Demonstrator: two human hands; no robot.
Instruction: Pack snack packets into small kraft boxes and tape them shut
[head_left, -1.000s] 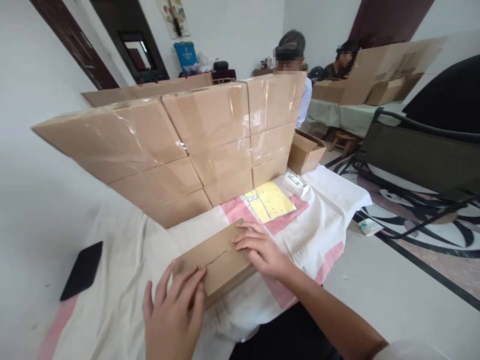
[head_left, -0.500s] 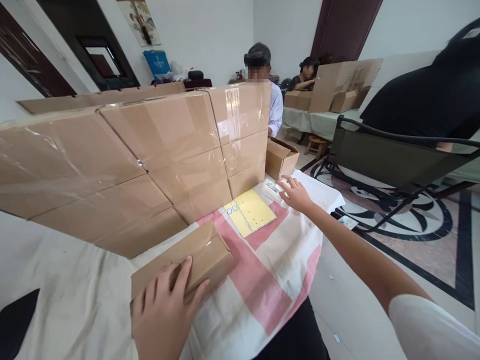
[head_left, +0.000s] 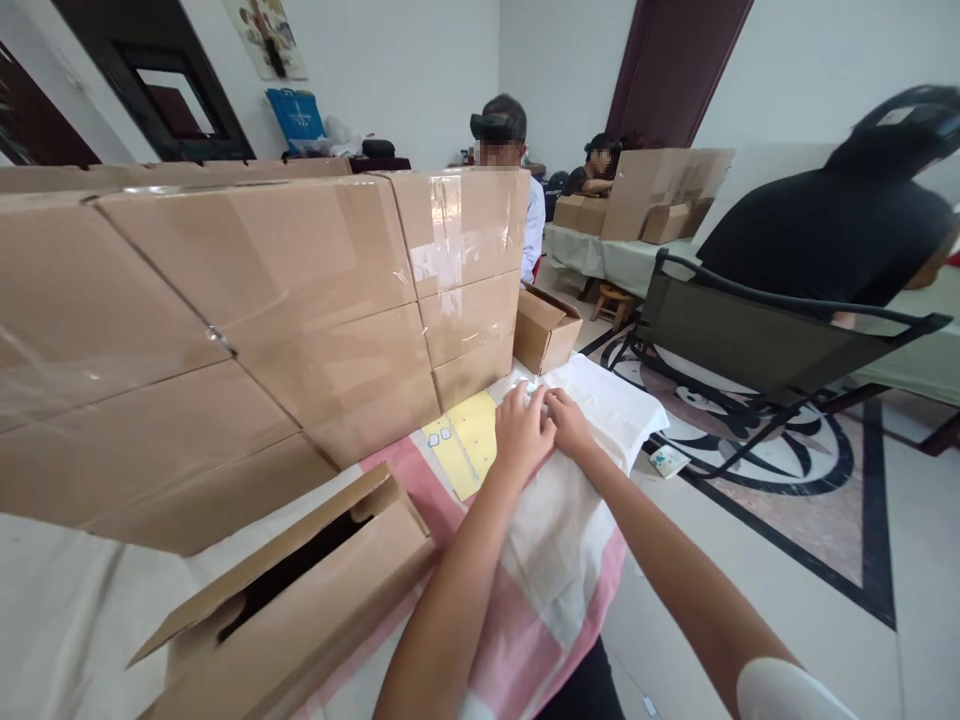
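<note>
Both my hands meet at the far end of the table, over a small white object [head_left: 534, 388] that they mostly hide. My left hand [head_left: 520, 432] is curled, with its fingertips on that object, beside a yellow sheet [head_left: 466, 445]. My right hand [head_left: 570, 422] is curled against it from the right. What either hand grips is hidden. A small cardboard box [head_left: 300, 600] lies near me with its top flaps sprung up, untouched.
A wall of taped cardboard boxes [head_left: 247, 310] stands along the left of the cloth-covered table [head_left: 555, 520]. An open small box [head_left: 546, 328] sits at the far end. A folding chair [head_left: 757, 340] with a person in black stands to the right. Other people sit farther back.
My left hand left the small box and reached forward to join my right hand at the white object. The box's flaps have sprung open. The view has swung left and closer.
</note>
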